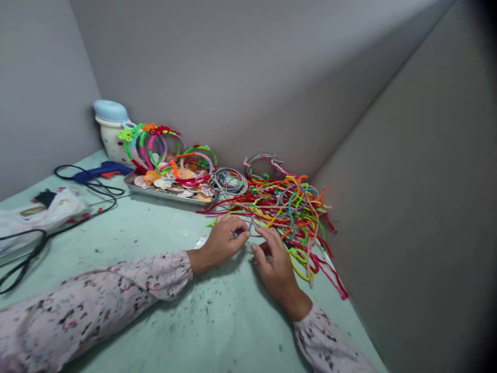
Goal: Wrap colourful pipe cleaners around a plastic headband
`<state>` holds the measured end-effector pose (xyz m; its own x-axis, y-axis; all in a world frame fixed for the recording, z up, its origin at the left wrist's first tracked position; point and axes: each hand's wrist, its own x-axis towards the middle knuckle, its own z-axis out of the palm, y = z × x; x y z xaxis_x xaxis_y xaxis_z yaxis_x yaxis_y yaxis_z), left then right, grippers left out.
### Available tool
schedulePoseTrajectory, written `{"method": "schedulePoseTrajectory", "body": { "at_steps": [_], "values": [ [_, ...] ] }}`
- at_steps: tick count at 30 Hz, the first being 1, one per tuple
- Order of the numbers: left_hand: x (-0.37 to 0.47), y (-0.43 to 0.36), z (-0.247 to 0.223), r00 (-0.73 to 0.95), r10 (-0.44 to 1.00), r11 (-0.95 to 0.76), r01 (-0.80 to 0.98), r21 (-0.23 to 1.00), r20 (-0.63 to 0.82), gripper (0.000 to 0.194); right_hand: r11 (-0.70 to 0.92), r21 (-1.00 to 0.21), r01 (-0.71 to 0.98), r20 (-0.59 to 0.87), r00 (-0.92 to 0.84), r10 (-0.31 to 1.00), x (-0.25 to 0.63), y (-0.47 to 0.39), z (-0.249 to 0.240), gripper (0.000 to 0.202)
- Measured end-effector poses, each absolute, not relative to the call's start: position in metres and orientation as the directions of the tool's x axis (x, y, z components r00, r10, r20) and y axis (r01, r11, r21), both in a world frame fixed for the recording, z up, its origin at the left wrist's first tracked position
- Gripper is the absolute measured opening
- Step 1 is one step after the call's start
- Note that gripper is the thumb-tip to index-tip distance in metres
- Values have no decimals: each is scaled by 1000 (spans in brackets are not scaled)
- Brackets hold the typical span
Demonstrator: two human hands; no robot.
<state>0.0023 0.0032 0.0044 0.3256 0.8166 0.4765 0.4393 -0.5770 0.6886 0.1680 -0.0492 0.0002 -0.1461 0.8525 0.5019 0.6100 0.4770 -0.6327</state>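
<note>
Pinched between thumb and fingertips of my left hand (pixel 224 239) is a short purple pipe cleaner (pixel 251 223), its end sticking up. A thin grey wire runs beside it, partly hidden by the fingers. My right hand (pixel 276 265) is just to the right, thumb and fingers apart and curved, with nothing visible in them; its fingertips are close to the purple end. Right behind both hands spreads a tangled heap of coloured pipe cleaners (pixel 267 199).
A metal tray (pixel 171 196) holds shells and several pipe-cleaner-wrapped headbands (pixel 145 147). Coiled grey wire (pixel 231 181) lies beside it. Further left are a blue glue gun (pixel 101 170), a black cable (pixel 111 204), a plastic bag (pixel 58 210) and a lidded container (pixel 112 137). Grey walls enclose the table.
</note>
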Motion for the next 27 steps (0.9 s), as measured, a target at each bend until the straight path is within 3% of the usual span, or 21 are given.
{"method": "schedulePoseTrajectory", "body": {
  "at_steps": [27],
  "values": [
    [7,0,-1,396,794,-607,468,642,461,13,488,-598,636,548,-119,828,174,-41,-14,11]
  ]
}}
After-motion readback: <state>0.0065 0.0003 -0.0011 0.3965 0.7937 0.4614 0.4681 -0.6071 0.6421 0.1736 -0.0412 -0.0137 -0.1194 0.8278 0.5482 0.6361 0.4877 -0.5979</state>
